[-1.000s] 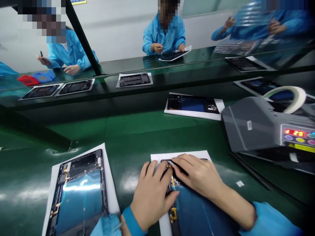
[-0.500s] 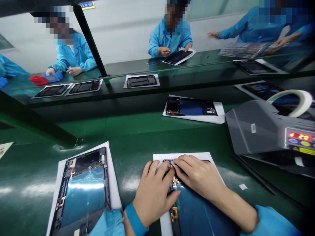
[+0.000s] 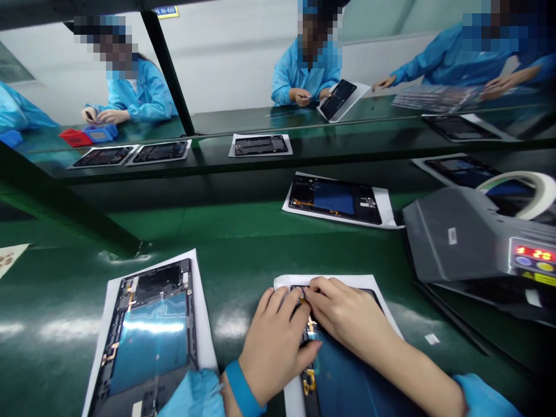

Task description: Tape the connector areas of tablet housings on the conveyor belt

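A dark open tablet frame [image 3: 343,376] with a blue inner panel lies on a white sheet [image 3: 289,399] in front of me. My left hand [image 3: 273,341] lies flat on its upper left part, fingers spread, thumb on the panel. My right hand [image 3: 347,318] reaches in from the right. Its fingers curl together at the frame's top edge, beside a small gold flex part [image 3: 310,324]. Both hands' fingertips meet there. I cannot see whether the right fingers pinch anything.
A second open tablet frame [image 3: 150,336] on paper lies to my left, and a third [image 3: 334,200] farther ahead. A grey tape dispenser [image 3: 460,237] with a tape roll [image 3: 538,194] stands at the right. Across the green belt [image 3: 243,243], people in blue coats work on more frames.
My view has tilted down slightly. My right hand's fingers have curled tighter toward the frame's top edge; the thin dark tool seen under them earlier is hidden now. The person opposite has lifted a tablet.
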### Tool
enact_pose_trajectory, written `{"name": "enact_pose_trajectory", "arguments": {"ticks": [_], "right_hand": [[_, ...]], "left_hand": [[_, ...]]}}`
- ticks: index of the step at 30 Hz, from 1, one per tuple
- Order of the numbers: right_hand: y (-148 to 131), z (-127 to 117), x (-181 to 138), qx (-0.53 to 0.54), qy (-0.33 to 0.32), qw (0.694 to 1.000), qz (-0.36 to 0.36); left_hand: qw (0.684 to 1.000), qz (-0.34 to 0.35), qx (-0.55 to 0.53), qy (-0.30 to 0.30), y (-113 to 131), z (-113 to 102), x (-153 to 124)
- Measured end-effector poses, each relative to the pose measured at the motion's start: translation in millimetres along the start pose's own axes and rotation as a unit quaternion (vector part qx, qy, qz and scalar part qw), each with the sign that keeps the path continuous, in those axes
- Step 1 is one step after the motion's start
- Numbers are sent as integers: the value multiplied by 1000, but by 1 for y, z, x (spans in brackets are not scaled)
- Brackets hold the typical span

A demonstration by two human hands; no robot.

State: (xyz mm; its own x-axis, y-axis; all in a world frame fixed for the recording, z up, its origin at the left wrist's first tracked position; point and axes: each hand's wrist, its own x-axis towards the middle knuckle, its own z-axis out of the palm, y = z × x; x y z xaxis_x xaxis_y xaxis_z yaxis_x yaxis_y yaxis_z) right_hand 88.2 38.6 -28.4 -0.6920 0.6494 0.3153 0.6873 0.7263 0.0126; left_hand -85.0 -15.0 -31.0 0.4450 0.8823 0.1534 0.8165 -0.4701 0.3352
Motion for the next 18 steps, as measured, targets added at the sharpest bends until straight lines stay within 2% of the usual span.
{"name": "enact_pose_trajectory", "arguments": {"ticks": [3, 5, 10, 12, 14, 16, 18], "right_hand": [[-4, -2, 1, -40, -55, 997, -20], [-7, -1, 0, -58, -67, 996, -30], [-12, -2, -7, -48, -34, 998, -31], [-9, -9, -17, -13, -12, 999, -34], [-2, -19, -34, 36, 15, 998, -39], [9, -26, -56, 65, 40, 997, -30], [20, -27, -75, 55, 71, 996, 3]], "left_hand": [[1000, -13, -14, -2, 2, -3, 1], [999, -23, -22, -15, 3, -6, 2], [999, -34, -21, -27, 2, -13, 9], [999, -40, -26, -3, 0, -15, 7], [994, -77, -70, 33, -1, -19, -5], [972, -147, -175, 48, -1, -25, -28], [915, -215, -341, 24, 2, -33, -57]]}}
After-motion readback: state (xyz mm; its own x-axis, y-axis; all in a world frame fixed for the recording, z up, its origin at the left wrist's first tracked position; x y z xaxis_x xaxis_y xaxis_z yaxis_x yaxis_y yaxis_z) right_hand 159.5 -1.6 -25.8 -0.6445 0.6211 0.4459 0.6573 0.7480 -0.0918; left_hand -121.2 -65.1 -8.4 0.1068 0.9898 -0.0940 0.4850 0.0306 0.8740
